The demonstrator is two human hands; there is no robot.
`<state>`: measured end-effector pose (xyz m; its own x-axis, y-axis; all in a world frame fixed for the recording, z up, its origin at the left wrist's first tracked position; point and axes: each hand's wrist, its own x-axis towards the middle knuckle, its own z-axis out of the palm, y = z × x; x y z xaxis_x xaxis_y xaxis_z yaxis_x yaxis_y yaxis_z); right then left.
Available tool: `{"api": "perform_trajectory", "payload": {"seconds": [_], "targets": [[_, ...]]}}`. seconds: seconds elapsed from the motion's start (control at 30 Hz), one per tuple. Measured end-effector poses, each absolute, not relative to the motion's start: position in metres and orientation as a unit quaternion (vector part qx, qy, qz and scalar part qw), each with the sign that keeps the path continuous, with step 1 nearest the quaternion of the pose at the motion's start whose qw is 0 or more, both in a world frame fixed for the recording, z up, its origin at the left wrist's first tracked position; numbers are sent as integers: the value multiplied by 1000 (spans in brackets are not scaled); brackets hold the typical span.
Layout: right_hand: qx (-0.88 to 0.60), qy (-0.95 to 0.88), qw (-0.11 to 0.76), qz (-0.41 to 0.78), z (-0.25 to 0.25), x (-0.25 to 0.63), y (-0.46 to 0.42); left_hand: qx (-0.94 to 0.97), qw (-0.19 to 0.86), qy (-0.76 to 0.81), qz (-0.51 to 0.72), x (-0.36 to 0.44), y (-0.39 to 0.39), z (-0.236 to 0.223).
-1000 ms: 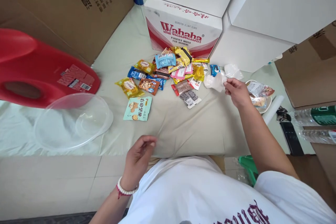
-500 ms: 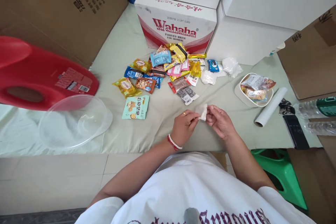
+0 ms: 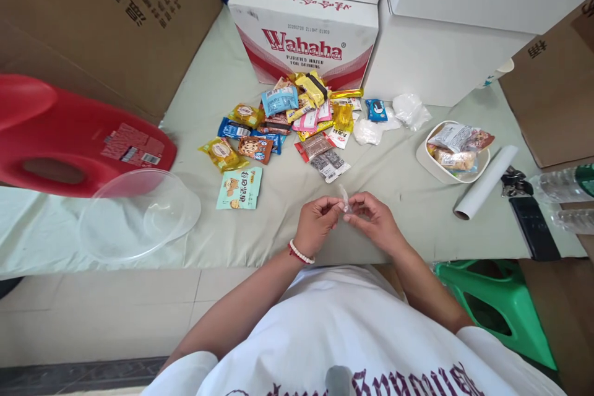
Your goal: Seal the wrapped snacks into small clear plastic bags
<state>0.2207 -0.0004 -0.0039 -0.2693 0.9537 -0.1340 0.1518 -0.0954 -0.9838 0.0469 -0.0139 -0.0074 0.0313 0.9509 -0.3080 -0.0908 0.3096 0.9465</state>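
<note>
Between my two hands is a small, thin, crumpled clear plastic bag (image 3: 343, 192). My left hand (image 3: 317, 224) pinches it from the left, thumb against forefinger. From the right, my right hand (image 3: 374, 221) pinches the same piece, its fingertips almost touching those of the left. Just beyond the hands lies a grey-and-white printed packet (image 3: 330, 165), partly under a red-brown packet (image 3: 314, 146). A heap of wrapped snacks (image 3: 301, 105) sits farther back. To its right are crumpled clear plastic bags (image 3: 369, 131) and a small blue packet (image 3: 376, 111).
On the left, a clear plastic lid or bowl (image 3: 116, 223) stands before a red jug (image 3: 69, 142); a mint-green packet (image 3: 239, 189) lies nearby. Rightward are a white tub (image 3: 430, 164) of snacks, a white roll (image 3: 487, 182), keys (image 3: 516, 182) and a phone (image 3: 533, 229). A Wahaba-style water carton (image 3: 306, 43) stands behind.
The plastic bag is now narrower and more bunched up. My hands have drawn closer together, the right one moving left, and the view has shifted slightly.
</note>
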Motion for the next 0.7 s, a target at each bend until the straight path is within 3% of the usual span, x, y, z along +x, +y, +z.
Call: {"api": "perform_trajectory", "payload": {"seconds": [0.17,0.43,0.7], "targets": [[-496,-530,351,591,2,225,0,373,614,534,446,43,-10,-4],[-515,-427,412,619,8,239,12,428,639,485,418,28,-10,7],[-497,-464,374,631,9,226,7,430,634,488,418,45,-13,6]]}}
